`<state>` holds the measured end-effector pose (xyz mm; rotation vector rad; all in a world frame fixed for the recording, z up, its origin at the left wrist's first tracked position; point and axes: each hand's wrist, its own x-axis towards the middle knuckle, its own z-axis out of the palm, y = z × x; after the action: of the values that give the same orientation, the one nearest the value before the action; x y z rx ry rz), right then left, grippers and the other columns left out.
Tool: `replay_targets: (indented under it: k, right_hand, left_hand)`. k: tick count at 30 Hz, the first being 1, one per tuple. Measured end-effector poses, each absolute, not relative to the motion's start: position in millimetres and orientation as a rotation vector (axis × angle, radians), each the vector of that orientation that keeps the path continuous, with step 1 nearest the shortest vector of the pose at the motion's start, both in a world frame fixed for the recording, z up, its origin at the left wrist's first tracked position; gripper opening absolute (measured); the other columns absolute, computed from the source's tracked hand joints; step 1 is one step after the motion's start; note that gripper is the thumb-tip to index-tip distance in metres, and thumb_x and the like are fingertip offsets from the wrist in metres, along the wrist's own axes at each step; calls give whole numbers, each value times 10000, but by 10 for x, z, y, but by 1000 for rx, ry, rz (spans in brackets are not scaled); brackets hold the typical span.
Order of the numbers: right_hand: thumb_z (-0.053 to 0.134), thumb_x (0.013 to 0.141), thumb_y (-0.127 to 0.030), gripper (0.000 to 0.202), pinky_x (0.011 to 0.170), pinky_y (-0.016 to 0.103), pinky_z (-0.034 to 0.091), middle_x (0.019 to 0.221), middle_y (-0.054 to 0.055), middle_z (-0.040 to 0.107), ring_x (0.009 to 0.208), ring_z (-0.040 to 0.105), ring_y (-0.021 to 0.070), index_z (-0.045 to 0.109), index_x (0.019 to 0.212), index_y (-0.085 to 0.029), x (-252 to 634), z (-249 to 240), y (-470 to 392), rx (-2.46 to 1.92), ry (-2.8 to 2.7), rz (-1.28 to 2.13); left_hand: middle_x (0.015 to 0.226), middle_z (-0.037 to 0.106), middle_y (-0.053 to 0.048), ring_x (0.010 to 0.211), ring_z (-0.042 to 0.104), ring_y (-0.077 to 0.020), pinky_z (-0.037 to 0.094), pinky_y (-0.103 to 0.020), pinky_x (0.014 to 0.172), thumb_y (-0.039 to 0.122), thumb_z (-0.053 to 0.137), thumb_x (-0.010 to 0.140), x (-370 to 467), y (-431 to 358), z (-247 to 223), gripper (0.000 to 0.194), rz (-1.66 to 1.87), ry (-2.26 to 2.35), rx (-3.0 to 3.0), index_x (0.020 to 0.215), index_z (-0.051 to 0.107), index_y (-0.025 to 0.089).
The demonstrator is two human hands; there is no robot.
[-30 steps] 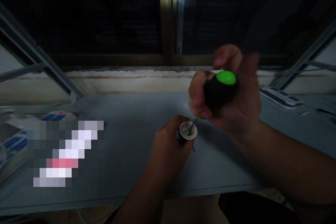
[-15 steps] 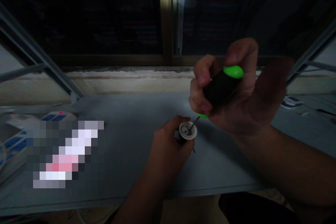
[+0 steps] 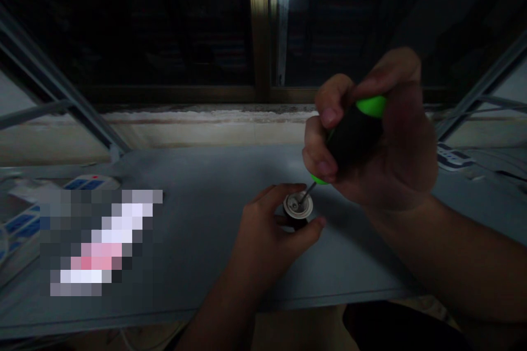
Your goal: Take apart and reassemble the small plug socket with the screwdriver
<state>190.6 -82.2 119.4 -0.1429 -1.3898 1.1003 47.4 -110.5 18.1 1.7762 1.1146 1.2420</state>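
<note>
My right hand (image 3: 370,137) is wrapped round the thick handle of a black and green screwdriver (image 3: 354,134), thumb over its green end. The thin shaft slants down to the left, its tip inside a small round cup with a pale rim and dark body, like a lamp socket (image 3: 294,213). A screw-like round detail shows in the bottom of that cup. Holding the socket from the left, my left hand (image 3: 272,225) has its index finger along the far side and its thumb stretched past the near side. The socket's underside is hidden.
Both hands are over a grey-blue table (image 3: 185,263). Power strips (image 3: 90,182) with blue sockets lie at the left, near a pixelated patch. Another power strip (image 3: 455,158) and cables are at the right. Metal frame bars rise at both sides before a dark window (image 3: 164,27).
My right hand has moved slightly up and right, its thumb folding in over the handle's end. The socket has shifted a little right, and my left thumb has stretched outward.
</note>
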Motion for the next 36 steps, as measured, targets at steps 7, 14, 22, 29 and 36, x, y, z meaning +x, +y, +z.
replay_targets:
  k: [7, 14, 22, 29, 36]
  right_hand:
    - [588, 994, -289, 152, 420, 228, 399, 815, -86, 577, 492, 545, 87, 477, 893, -266, 1926, 1195, -860, -118, -1414, 1094]
    - [832, 812, -214, 318, 430, 281, 497, 912, -33, 609, 549, 611, 132, 537, 910, -277, 1946, 1131, -836, -86, -1418, 1005]
    - [490, 1028, -258, 212, 510, 310, 530, 717, -29, 679, 600, 624, 160, 658, 902, -291, 1974, 1229, -920, -121, -1520, 1184]
    - [830, 813, -330, 310, 308, 275, 449, 885, -27, 556, 619, 590, 168, 529, 820, -256, 1900, 1191, -911, -101, -1369, 1121]
    - [465, 1075, -343, 204, 435, 240, 465, 735, -35, 668, 524, 578, 131, 614, 958, -268, 1937, 1134, -846, 1, -1500, 1303]
  left_hand:
    - [1006, 755, -36, 801, 743, -170, 647, -243, 632, 208, 758, 834, 481, -1114, 199, 276, 1244, 1102, 1782, 1108, 741, 229]
    - [940, 756, -25, 763, 725, -172, 624, -253, 616, 205, 762, 815, 469, -1123, 192, 273, 1233, 1122, 1757, 1086, 742, 228]
    - [887, 747, -24, 703, 707, -166, 603, -256, 590, 192, 756, 780, 475, -1122, 231, 252, 1219, 1150, 1762, 1031, 741, 198]
    - [888, 745, -27, 706, 710, -174, 595, -265, 594, 189, 732, 786, 480, -1111, 221, 240, 1239, 1176, 1818, 1025, 741, 201]
    - [854, 754, -20, 703, 724, -181, 600, -282, 640, 203, 744, 786, 466, -1107, 178, 205, 1244, 1188, 1894, 991, 741, 216]
